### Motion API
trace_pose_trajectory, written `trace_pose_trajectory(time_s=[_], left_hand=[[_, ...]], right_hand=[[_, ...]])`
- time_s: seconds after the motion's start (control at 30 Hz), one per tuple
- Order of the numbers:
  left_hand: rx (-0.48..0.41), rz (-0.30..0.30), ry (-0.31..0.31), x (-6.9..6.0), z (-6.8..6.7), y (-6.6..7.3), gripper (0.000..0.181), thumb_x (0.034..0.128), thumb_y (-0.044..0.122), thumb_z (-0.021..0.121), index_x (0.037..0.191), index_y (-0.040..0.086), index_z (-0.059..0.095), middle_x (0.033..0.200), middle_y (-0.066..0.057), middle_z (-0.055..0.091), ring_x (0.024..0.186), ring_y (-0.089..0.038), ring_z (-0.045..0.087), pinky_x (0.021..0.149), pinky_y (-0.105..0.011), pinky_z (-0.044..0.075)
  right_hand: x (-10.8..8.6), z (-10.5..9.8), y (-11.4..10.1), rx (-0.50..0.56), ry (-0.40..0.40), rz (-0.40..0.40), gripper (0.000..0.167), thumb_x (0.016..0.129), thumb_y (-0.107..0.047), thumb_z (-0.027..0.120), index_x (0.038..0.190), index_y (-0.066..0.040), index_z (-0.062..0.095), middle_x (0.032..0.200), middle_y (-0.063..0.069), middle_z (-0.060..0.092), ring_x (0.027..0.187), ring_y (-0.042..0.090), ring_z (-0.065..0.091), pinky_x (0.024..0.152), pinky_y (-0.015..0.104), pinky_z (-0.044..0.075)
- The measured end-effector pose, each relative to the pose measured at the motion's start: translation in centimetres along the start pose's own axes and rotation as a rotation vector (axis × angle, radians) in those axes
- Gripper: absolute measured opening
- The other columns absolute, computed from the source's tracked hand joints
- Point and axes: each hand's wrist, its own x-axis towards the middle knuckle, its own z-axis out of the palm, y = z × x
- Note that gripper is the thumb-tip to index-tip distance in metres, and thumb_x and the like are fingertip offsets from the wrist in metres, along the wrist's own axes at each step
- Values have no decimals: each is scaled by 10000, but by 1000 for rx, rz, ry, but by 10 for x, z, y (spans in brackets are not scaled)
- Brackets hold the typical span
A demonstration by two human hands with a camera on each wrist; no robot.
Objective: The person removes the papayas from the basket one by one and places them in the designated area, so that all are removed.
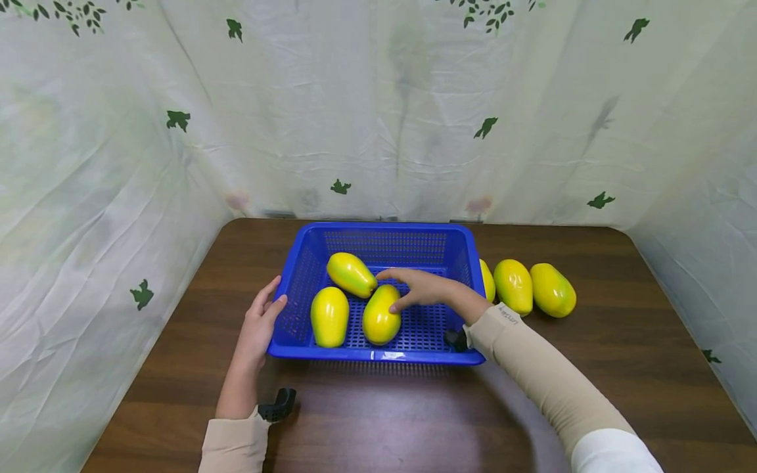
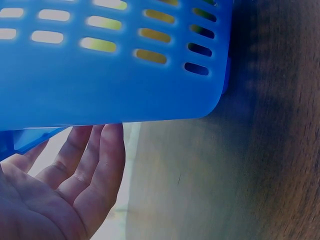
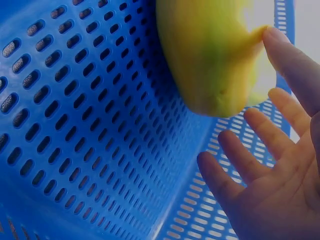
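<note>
Nearest the camera, at lower left, a beige sleeve (image 1: 233, 443) leads to the left hand (image 1: 255, 328), whose fairly straight, unclenched fingers rest against the side of the blue basket (image 1: 378, 226). Within that slotted container lie three glossy mango-like fruits: the left fruit (image 1: 330, 317) near the front, the rear fruit (image 1: 351, 274) slanting behind it, and the middle fruit (image 1: 380, 320) to the right, apparently on the basket floor. Over this last one reaches the right hand (image 1: 421, 289), thumb touching the skin, other fingers spread, with no clasp around it. It looks firm rather than soft, and its smooth shine suggests some slipperiness; its weight cannot be told. Thumb opposite fingers across the fullest part seems the surest hold. Right of the basket, three more sit on the wooden table (image 1: 384, 420): a partly hidden fruit (image 1: 488, 281) close to the basket wall, a fuller-showing fruit (image 1: 514, 287), and the outermost fruit (image 1: 553, 290).
</note>
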Motion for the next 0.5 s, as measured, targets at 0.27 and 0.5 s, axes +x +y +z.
trace_pose_trajectory(time_s=[0.27, 0.5], left_hand=[[-13, 3, -5, -1, 0, 1, 535, 935, 406, 421, 1424, 265, 254, 1220, -185, 444, 960, -263, 518, 738, -286, 480], [-17, -6, -8, -1, 0, 2, 529, 938, 399, 418, 1424, 274, 250, 1219, -182, 445, 981, -288, 512, 740, -285, 479]], right_hand=[[0, 1, 0, -2, -65, 8, 616, 815, -236, 673, 1362, -167, 399, 1381, 18, 363, 1268, 189, 288, 1020, 375, 233], [-1, 1, 2, -5, -109, -16, 623, 819, -225, 669, 1361, -101, 388, 1357, 54, 397, 1256, 198, 311, 1021, 354, 231]])
